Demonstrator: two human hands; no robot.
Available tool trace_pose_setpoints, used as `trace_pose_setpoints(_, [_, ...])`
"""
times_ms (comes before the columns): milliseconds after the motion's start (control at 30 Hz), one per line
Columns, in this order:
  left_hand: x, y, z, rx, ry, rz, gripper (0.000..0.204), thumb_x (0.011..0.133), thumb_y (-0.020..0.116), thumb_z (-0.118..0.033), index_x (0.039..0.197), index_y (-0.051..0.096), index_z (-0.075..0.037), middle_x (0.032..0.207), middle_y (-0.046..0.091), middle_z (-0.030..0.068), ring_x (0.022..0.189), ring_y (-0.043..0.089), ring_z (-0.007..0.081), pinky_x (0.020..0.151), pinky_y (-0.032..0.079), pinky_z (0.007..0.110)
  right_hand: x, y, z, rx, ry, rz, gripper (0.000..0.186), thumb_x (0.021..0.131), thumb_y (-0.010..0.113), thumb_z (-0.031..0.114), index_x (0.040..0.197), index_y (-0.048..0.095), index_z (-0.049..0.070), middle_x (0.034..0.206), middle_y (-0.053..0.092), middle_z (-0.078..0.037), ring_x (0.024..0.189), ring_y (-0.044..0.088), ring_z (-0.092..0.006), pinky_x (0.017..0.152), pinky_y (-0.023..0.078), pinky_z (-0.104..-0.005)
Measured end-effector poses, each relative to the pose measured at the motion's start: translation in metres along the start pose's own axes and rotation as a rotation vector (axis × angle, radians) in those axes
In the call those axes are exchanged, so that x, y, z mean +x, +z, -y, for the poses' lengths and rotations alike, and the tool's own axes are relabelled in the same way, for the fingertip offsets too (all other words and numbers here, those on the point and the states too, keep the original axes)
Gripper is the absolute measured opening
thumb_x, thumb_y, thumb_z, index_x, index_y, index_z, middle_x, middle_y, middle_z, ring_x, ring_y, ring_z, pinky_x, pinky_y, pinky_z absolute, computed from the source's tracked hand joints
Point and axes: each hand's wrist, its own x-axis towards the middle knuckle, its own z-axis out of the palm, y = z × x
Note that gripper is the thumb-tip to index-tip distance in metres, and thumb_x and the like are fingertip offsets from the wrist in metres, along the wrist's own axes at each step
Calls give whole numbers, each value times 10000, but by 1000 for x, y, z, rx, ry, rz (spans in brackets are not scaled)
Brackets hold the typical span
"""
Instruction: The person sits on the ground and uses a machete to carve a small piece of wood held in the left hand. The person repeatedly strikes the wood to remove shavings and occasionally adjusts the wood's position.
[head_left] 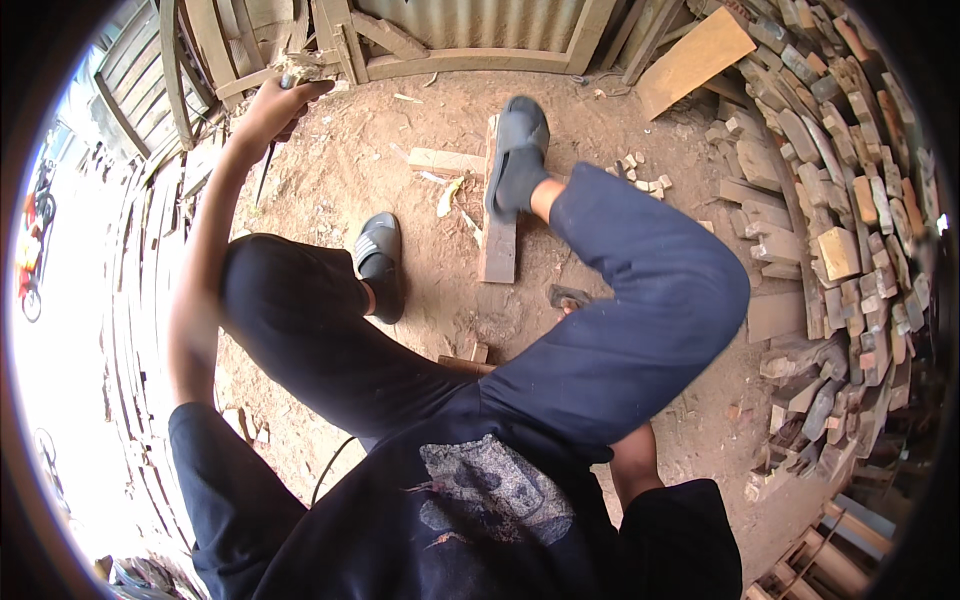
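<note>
My left hand (272,118) is raised at the far left, its fingers closed round a thin dark chisel-like tool (264,178). The narrow shaft points down below the fist, and a bluish end shows above it. My right forearm (635,462) passes under my right thigh, which hides most of that hand. Only a bit of my right hand (568,309) shows beyond the leg, against a dark hammer-like head (566,295). My right foot in a grey slide presses on a wooden plank (499,255) lying on the dirt floor.
A shorter wood piece (447,161) lies left of the plank. Small offcuts (640,175) are scattered beyond my right knee. Cut wood is stacked in a tall pile (800,200) at the right. Wooden frames (470,60) stand along the far side, and slats line the left.
</note>
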Motion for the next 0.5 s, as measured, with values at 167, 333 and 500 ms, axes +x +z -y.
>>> trace_pose_setpoints(167, [-5, 17, -7, 81, 55, 89, 339, 770, 660, -342, 627, 484, -90, 489, 393, -48, 383, 333, 46, 346, 242, 234, -7, -41, -31, -128, 85, -2, 525, 845, 373, 479, 1219, 475, 125, 1175, 484, -33, 1077, 436, -176, 906, 306, -283])
trace_pose_setpoints(333, [-8, 27, -19, 177, 109, 156, 306, 771, 664, -337, 693, 530, -73, 497, 410, -45, 386, 356, 46, 356, 284, 221, -13, -16, -22, -159, 78, 69, 567, 849, 335, 511, 1257, 466, 141, 1246, 485, -38, 1149, 433, -191, 960, 296, -298])
trace_pose_setpoints(500, [-5, 40, -29, 117, 132, 178, 291, 776, 658, -336, 723, 524, -83, 513, 369, -63, 388, 315, 36, 357, 244, 222, -15, 49, 20, -32, -2, 141, 565, 847, 333, 525, 1245, 466, 146, 1241, 487, -40, 1142, 435, -197, 956, 299, -305])
